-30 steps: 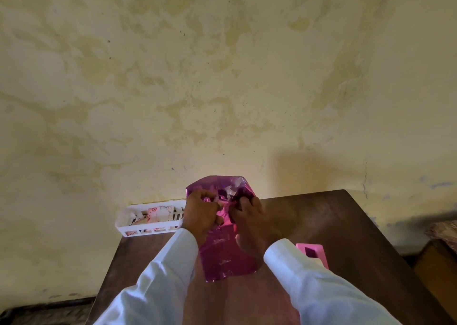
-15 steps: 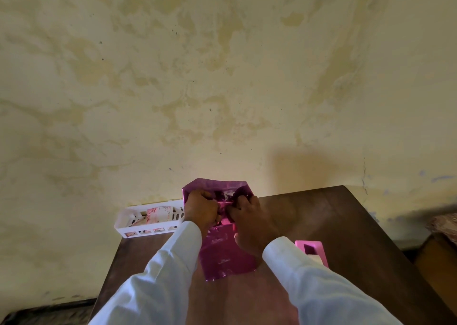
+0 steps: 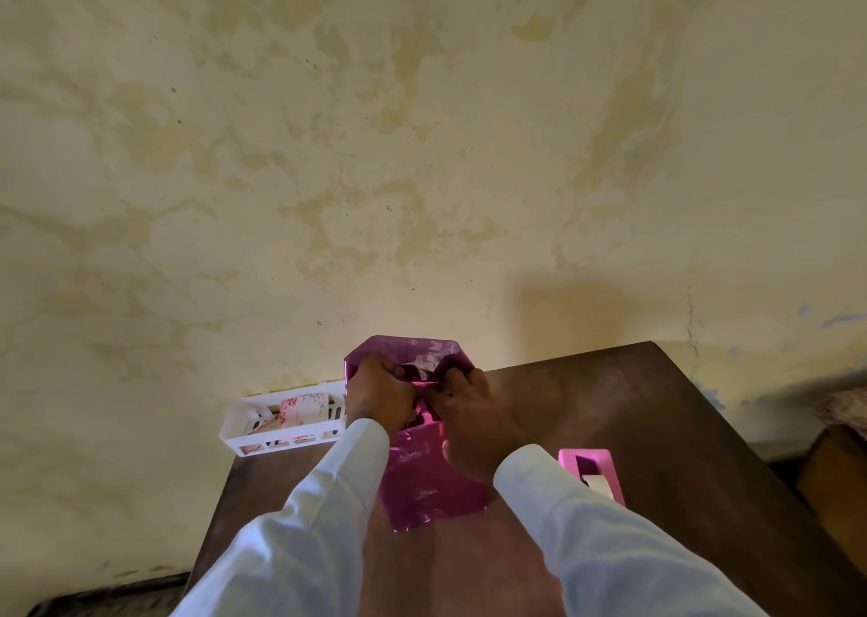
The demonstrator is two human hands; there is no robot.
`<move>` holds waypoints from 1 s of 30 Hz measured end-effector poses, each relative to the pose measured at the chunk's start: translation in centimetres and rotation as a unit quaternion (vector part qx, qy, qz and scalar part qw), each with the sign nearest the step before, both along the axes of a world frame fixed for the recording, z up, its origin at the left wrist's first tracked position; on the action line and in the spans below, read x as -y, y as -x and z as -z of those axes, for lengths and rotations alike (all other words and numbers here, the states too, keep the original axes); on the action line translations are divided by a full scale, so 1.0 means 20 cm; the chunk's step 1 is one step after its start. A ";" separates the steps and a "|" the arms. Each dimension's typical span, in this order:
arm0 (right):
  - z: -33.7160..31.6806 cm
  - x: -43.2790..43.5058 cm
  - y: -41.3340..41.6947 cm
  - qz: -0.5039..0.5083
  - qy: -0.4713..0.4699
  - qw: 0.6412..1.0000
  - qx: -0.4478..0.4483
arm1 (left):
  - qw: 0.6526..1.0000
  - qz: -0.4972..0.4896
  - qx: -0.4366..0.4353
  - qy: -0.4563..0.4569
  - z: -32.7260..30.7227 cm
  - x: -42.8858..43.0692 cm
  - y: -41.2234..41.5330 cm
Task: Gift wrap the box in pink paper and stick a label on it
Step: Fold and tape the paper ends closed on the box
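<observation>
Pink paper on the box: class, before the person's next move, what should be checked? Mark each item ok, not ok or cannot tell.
1. Fold held: left hand and right hand both pinch the pink paper at its far end: ok.
2. Far end fully closed: the hands hide it: cannot tell.
3. Tape near: tape dispenser stands on the table right of the paper: ok.
4. Far fold taped: cannot tell.
5. Label stuck on: none shows on the visible paper: not ok.

Glossy foil-like pink paper (image 3: 424, 480), dark smooth wood table (image 3: 657, 419), white plastic basket (image 3: 281, 433), matt blotchy wall (image 3: 422, 147).
</observation>
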State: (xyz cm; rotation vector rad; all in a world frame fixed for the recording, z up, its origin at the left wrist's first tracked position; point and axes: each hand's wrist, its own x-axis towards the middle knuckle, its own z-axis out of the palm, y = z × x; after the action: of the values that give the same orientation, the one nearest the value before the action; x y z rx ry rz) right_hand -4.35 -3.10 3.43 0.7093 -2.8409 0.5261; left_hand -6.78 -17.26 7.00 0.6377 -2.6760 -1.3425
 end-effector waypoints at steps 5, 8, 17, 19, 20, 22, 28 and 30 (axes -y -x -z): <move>-0.01 0.00 -0.01 -0.004 0.013 1.000 0.000 | 1.000 -0.006 0.007 0.025 0.00 -0.01 0.00; -0.02 -0.01 -0.01 -0.009 0.012 1.000 0.000 | 0.999 -0.011 0.008 0.036 0.00 -0.01 0.00; -0.03 -0.02 -0.02 -0.022 0.012 1.000 0.006 | 0.998 -0.016 0.019 0.053 0.02 -0.01 0.01; -0.04 -0.02 -0.02 -0.027 0.014 1.000 0.009 | 0.998 -0.013 0.019 0.059 0.02 0.00 0.01; -0.04 -0.02 -0.03 -0.026 0.016 0.999 0.012 | 0.998 -0.012 0.021 0.064 0.02 0.00 0.01; -0.05 -0.02 -0.03 -0.023 0.005 1.000 0.016 | 0.997 -0.008 0.020 0.073 0.02 0.00 0.00; -0.07 -0.01 -0.05 -0.015 -0.004 1.000 0.022 | 0.995 0.005 0.019 0.099 0.02 0.00 -0.01; -0.08 -0.01 -0.05 -0.011 -0.008 0.999 0.030 | 0.994 0.008 0.022 0.110 0.01 0.00 -0.01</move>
State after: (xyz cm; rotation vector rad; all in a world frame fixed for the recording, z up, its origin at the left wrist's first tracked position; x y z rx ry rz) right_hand -3.31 -2.96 5.11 0.7407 -2.8987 0.5361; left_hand -6.66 -17.17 6.75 0.6295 -2.8148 -1.0275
